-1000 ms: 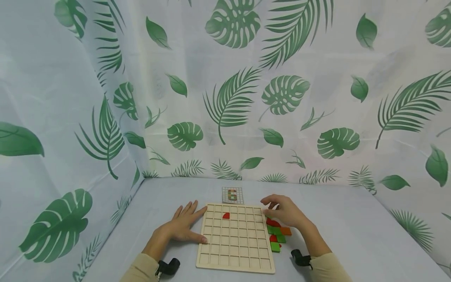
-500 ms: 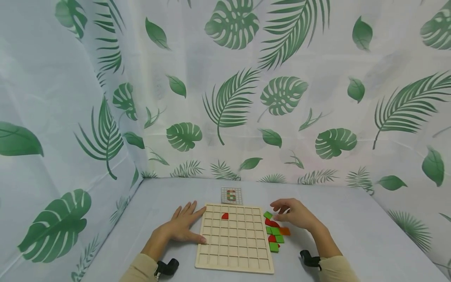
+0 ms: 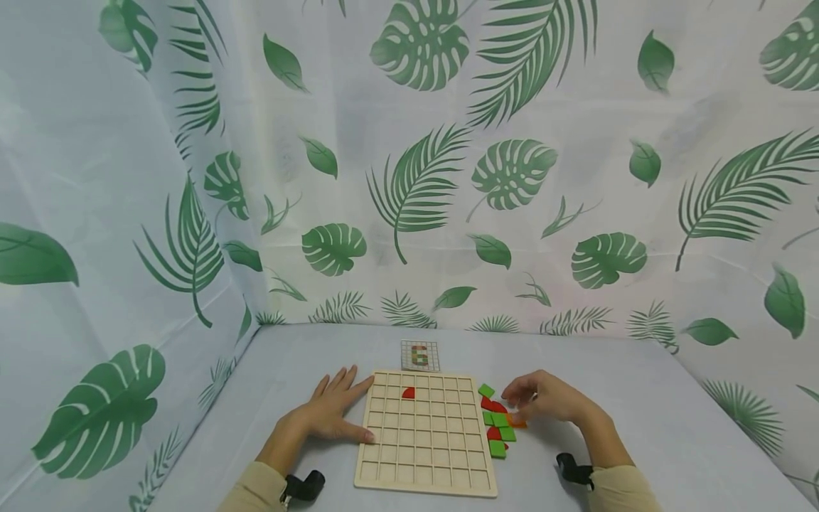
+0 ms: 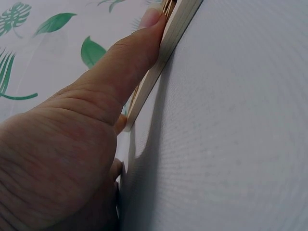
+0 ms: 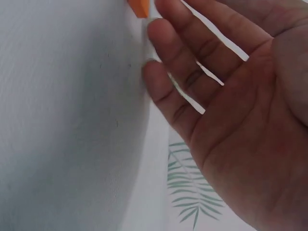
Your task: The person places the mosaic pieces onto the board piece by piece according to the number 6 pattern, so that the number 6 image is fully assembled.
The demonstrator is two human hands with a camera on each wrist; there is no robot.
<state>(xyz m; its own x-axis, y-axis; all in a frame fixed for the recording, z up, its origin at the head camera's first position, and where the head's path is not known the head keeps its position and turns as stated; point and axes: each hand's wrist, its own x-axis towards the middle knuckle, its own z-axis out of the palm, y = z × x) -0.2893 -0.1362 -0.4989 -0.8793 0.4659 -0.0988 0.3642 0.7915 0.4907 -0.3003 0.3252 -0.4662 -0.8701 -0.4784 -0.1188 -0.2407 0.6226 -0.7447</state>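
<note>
A pale wooden grid board [image 3: 425, 455] lies on the table, with one red quarter-round tile [image 3: 409, 392] in a cell of its second row from the far edge. My left hand [image 3: 329, 412] lies spread along the board's left side. Its thumb [image 4: 137, 50] rests on the board's edge in the left wrist view. Right of the board, my right hand [image 3: 555, 400] hovers with loosely bent fingers by an orange tile [image 3: 517, 421], partly hidden by the hand. In the right wrist view that orange tile [image 5: 139, 7] shows just beyond the fingertips, and nothing is in the palm.
Along the board's right edge lie several loose tiles, including a green square [image 3: 498, 449] and red pieces [image 3: 493, 404]. A small card [image 3: 420, 355] with a gridded figure like a 6 lies behind the board. Leaf-patterned cloth [image 3: 416, 178] walls the table.
My right hand has moved from above the board's far right corner to the right and nearer, uncovering a green tile, and is now by the orange one. The left hand keeps its place.
</note>
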